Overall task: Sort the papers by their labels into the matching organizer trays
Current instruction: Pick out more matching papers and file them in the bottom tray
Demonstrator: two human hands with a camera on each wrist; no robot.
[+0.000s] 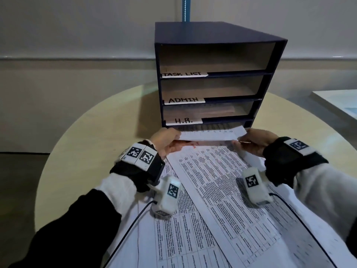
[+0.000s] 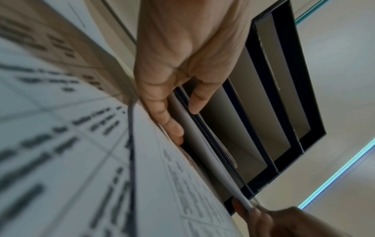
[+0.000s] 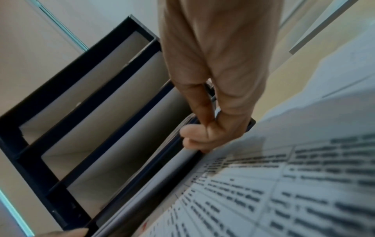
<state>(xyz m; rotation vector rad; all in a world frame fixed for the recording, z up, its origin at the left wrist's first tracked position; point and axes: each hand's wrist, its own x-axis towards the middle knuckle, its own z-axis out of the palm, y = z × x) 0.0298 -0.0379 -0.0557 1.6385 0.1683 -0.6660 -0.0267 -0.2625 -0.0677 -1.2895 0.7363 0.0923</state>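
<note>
A dark blue organizer with four stacked trays stands on the round table; three trays carry labels TASK LIST, ADMIN and H.R.. A printed sheet lies flat, partly inside the bottom tray. My left hand pinches its near left corner, thumb on top. My right hand pinches its near right corner. In the left wrist view the sheet shows edge-on between the fingers. In the right wrist view the fingers grip the sheet's edge. The H.R. tray holds some papers.
Several printed table sheets overlap on the beige round table under my forearms. A white flat object sits at the right edge. A blue pole rises behind the organizer, near a grey wall.
</note>
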